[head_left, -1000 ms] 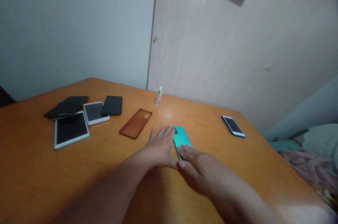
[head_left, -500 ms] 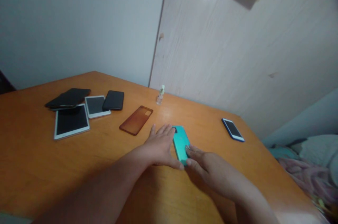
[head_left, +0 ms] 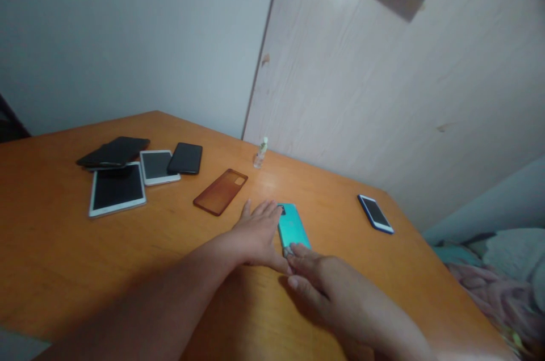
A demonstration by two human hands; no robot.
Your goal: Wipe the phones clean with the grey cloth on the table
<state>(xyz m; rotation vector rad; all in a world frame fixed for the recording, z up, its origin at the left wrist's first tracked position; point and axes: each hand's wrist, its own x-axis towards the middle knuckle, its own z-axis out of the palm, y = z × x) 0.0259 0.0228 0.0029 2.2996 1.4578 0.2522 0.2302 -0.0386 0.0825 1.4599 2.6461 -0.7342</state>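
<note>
A turquoise phone (head_left: 293,226) lies back up on the wooden table, its dark camera block at the far left corner. My left hand (head_left: 256,239) braces it, fingertips against the upper left edge and thumb by the near end. Under the fingertips of my right hand (head_left: 326,276), a small pale crumpled wad (head_left: 289,250) is pressed on the phone's lower back; its kind is too small to tell. The right hand covers the phone's near right corner. Left of the phone lies a clear brown phone case (head_left: 219,193).
A small clear bottle (head_left: 260,153) stands near the wall. At the left lie a white tablet (head_left: 118,188), a smaller white tablet (head_left: 158,168), a black device (head_left: 186,158) and dark flat covers (head_left: 116,152). A blue-edged phone (head_left: 375,214) lies near the right table edge.
My right hand has slid with the pale wad down and left along the phone's back, toward its near end. My left hand keeps its place. The view has shifted slightly.
</note>
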